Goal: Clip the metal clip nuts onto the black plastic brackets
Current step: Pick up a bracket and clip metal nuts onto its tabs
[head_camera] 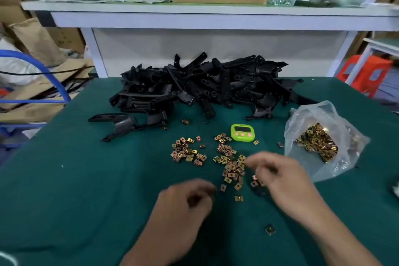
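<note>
Gold-coloured metal clip nuts lie loose on the green mat in two heaps, a left heap (187, 151) and a right heap (231, 164). A big pile of black plastic brackets (200, 84) sits at the back of the mat, and one bracket (121, 124) lies apart at the front left. My right hand (278, 174) is blurred and hovers over the right heap with its fingers curled down among the nuts. My left hand (187, 198) is blurred too, fingers curled inward above the mat, just left of a few stray nuts (238, 198). What either hand holds is hidden.
A clear plastic bag (319, 140) of more clip nuts lies open at the right. A green timer (242, 133) stands between the heaps and the brackets. One stray nut (269, 229) lies near my right forearm. A white shelf frame (216, 17) rises behind the mat.
</note>
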`<action>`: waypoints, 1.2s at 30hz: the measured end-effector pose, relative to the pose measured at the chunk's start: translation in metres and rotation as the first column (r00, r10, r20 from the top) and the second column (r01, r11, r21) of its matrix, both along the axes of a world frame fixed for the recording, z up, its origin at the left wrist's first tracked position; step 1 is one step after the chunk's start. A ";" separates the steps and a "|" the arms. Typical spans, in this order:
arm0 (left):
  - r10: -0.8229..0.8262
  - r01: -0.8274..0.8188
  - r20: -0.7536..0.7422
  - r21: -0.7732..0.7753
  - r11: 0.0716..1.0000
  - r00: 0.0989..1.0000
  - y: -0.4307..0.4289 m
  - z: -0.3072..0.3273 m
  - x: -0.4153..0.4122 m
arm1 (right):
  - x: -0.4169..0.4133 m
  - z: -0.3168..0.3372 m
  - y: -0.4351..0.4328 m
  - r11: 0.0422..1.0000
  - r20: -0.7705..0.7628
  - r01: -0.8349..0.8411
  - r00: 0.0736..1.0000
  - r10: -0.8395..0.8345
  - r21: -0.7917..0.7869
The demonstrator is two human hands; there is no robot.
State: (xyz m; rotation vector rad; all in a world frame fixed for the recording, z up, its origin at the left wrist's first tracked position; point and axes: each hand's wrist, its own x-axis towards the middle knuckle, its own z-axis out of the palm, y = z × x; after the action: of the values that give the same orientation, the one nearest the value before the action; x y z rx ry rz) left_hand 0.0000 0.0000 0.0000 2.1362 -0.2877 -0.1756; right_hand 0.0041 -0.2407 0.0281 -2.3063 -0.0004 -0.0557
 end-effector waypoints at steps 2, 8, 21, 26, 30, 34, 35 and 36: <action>0.153 -0.156 0.079 0.030 0.987 0.985 -0.011 -0.004 0.028 | 0.034 -0.006 -0.008 0.978 0.088 0.208 0.975 -0.206 -0.012; 0.134 -0.218 0.250 0.348 0.912 0.959 -0.040 -0.024 0.094 | 0.088 -0.034 -0.015 0.962 0.129 0.200 0.975 -0.178 -0.184; 0.137 -0.280 0.306 0.496 0.822 0.942 -0.025 -0.030 0.113 | 0.101 -0.048 -0.026 0.902 0.077 0.184 0.983 -0.168 -0.390; -0.099 -0.080 0.326 0.495 0.865 0.940 -0.045 -0.035 0.110 | 0.133 -0.038 -0.030 0.951 0.004 0.244 0.969 -0.248 -0.190; -0.195 -0.017 0.335 0.538 0.843 0.922 -0.070 -0.036 0.123 | 0.152 -0.042 -0.036 0.942 0.018 0.215 0.976 -0.218 -0.259; -0.175 -0.045 0.338 0.553 0.832 0.925 -0.086 -0.036 0.157 | 0.144 -0.034 -0.029 0.866 0.238 0.323 0.940 -0.246 -0.382; -0.172 -0.043 0.338 0.543 0.839 0.925 -0.088 -0.034 0.166 | 0.137 -0.032 -0.020 0.886 0.277 0.260 0.948 -0.157 -0.385; -0.170 -0.035 0.340 0.520 0.853 0.925 -0.089 -0.033 0.174 | 0.128 -0.033 -0.009 0.916 0.265 0.161 0.962 -0.063 -0.366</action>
State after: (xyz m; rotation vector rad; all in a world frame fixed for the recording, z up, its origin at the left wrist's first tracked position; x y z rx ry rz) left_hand 0.1739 -0.0894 -0.0326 2.7012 -0.5988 0.1412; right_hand 0.1323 -0.2497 -0.0053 -2.6762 -0.0067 -0.4411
